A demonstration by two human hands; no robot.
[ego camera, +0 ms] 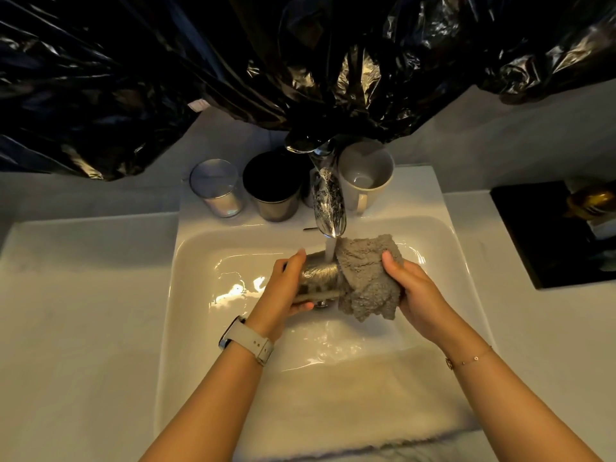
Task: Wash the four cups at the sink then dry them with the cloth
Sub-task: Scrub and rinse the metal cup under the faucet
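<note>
The left hand (286, 284) grips a metal cup (318, 278) mid-frame; the right hand (411, 291) clutches a grey cloth (365, 278). Best to turn the cup under the stream.

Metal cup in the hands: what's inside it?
The grey cloth, gripped by the right hand, covers the mouth of the metal cup that the left hand holds. The inside is hidden.
</note>
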